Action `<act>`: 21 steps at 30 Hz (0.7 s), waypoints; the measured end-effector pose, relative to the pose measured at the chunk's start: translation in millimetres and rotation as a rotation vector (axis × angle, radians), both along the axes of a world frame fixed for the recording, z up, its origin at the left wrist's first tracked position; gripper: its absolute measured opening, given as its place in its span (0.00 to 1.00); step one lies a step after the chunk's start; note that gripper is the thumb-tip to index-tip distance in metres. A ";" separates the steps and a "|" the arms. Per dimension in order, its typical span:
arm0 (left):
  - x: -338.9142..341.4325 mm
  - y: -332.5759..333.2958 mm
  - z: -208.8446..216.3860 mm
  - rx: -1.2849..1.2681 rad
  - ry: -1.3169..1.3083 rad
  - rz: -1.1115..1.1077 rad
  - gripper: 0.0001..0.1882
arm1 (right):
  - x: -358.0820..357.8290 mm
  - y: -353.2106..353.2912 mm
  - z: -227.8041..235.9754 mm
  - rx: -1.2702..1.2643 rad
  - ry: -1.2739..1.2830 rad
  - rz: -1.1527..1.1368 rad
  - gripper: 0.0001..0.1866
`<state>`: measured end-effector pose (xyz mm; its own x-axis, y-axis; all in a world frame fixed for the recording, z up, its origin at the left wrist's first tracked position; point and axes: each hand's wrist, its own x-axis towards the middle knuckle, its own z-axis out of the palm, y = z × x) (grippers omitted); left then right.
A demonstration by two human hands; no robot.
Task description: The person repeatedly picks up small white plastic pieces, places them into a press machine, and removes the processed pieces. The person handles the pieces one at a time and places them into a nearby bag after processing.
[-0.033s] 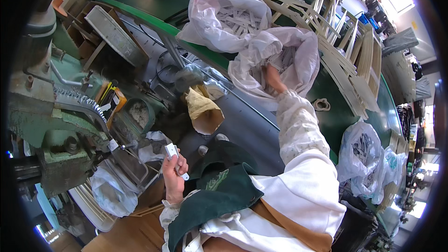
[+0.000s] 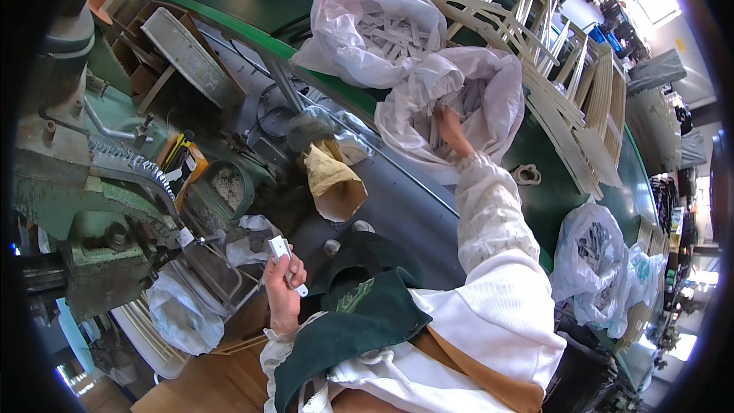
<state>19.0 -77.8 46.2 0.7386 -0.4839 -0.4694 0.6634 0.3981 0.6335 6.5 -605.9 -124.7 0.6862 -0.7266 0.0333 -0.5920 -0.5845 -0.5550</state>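
Clamping left fingers (image 2: 299, 270) on slim white hardware (image 2: 279, 246), right fingers (image 2: 446, 120) inside wrinkled plastic bag (image 2: 509, 99), grip unclear.

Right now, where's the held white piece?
In the head view, the white piece is left of centre, below mid-height, gripped by the left hand, left of the green apron.

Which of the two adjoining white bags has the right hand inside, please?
The nearer bag; the right hand reaches into it, while the farther bag shows only strips.
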 end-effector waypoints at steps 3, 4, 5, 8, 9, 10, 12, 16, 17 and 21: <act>0.0 3.0 -1.1 0.011 0.002 0.004 0.12 | -3.8 10.3 22.6 0.207 -0.313 -0.034 0.18; 1.1 0.8 -0.3 0.014 -0.005 -0.001 0.12 | -2.2 14.7 32.7 0.259 -0.460 -0.033 0.18; 2.1 -4.0 1.7 0.018 0.000 -0.022 0.11 | -0.7 18.9 45.3 0.304 -0.611 -0.039 0.18; 1.0 -17.5 1.9 -0.031 -0.004 -0.102 0.11 | -0.2 24.4 88.5 0.446 -0.912 -0.045 0.17; -1.5 -24.8 4.6 -0.016 0.008 -0.072 0.09 | -0.7 24.8 97.1 0.610 -0.961 -0.142 0.17; -3.6 -26.8 4.4 0.002 -0.007 -0.084 0.08 | -0.9 26.6 105.2 0.775 -1.004 -0.238 0.17; -8.8 -29.3 3.6 0.035 -0.037 -0.092 0.06 | -5.1 42.2 114.6 0.903 -0.739 -0.097 0.12; -10.5 -29.8 9.6 0.032 -0.113 0.058 0.04 | 4.6 154.1 172.4 1.203 -0.480 0.360 0.08; -9.7 -28.5 11.0 0.000 -0.105 0.104 0.04 | 9.4 175.3 182.4 1.250 -0.417 0.431 0.08; -4.4 -24.4 8.9 -0.016 -0.012 0.383 0.06 | 41.5 281.2 214.9 1.146 -0.252 0.685 0.12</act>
